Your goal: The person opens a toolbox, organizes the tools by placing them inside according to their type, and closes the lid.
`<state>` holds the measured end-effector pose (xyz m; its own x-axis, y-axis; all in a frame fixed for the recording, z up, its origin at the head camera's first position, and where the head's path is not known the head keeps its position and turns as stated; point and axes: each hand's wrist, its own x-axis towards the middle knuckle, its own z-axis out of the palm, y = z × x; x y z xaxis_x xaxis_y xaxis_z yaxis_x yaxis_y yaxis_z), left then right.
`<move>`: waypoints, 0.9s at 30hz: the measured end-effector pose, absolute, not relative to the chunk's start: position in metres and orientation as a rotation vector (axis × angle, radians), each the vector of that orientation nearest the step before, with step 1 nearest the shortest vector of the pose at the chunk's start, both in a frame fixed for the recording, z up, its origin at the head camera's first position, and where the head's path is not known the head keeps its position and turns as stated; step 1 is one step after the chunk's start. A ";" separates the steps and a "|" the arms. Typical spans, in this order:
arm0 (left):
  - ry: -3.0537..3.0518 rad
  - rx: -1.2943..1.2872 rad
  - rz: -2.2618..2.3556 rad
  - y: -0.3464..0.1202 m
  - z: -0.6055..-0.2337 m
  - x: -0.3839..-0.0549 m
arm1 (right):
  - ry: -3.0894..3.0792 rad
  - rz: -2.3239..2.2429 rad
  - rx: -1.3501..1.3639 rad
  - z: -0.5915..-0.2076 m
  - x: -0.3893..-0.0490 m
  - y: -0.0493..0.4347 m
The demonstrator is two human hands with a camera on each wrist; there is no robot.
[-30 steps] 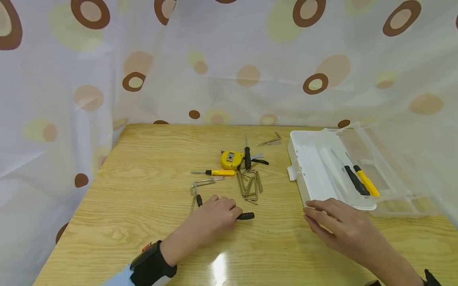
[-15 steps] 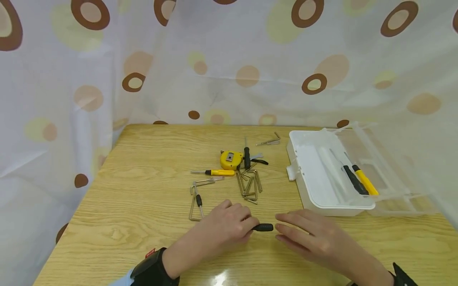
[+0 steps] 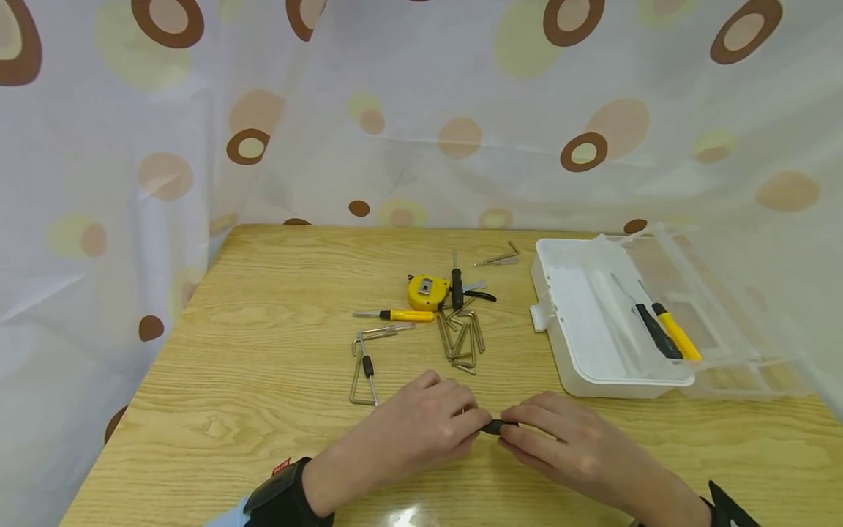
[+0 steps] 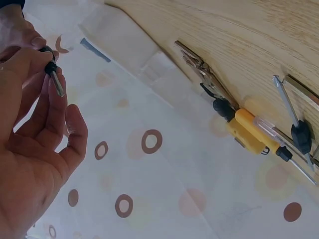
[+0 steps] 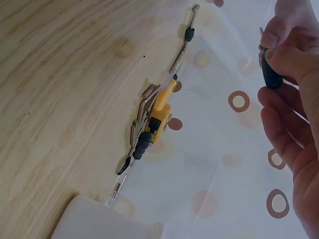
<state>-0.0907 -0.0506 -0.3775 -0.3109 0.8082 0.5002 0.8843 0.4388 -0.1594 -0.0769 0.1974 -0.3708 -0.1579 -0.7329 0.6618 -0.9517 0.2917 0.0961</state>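
Between my two hands is a small screwdriver (image 3: 492,427) with a black handle. My left hand (image 3: 431,421) pinches it near the shaft end; its metal shaft shows past the fingers in the left wrist view. My right hand (image 3: 566,446) pinches the handle (image 5: 271,74) between thumb and fingers from the right. Both hands are above the front middle of the table. To the left of my left hand lie a small tool with a black grip (image 3: 368,366) and several hex keys (image 3: 362,399).
A white toolbox (image 3: 593,366) stands at the right with its clear lid folded back; black and yellow screwdrivers (image 3: 678,337) show there. Farther back lie a yellow tape measure (image 3: 428,294), a yellow screwdriver (image 3: 408,315), a black screwdriver (image 3: 457,289) and a cluster of hex keys (image 3: 463,340).
My left hand has carried the black-handled screwdriver rightward and nearer. My right hand has come left from beside the toolbox and taken hold of the screwdriver's handle.
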 end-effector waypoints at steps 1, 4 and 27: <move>-2.172 -1.422 -0.202 -0.050 -0.377 -0.091 | -1.962 0.465 1.502 -0.371 -0.077 0.198; -2.159 -1.430 -0.218 -0.050 -0.377 -0.091 | -1.970 0.470 1.508 -0.372 -0.077 0.199; -2.186 -1.274 -0.369 -0.080 -0.386 -0.100 | -1.785 0.494 1.430 -0.356 -0.075 0.208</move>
<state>-0.1003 -0.0803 -0.3856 -0.3788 0.7018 0.6034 0.8608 0.5066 -0.0488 -0.0753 0.2077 -0.3563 -0.0626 -0.6389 0.7667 -0.9421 0.2914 0.1659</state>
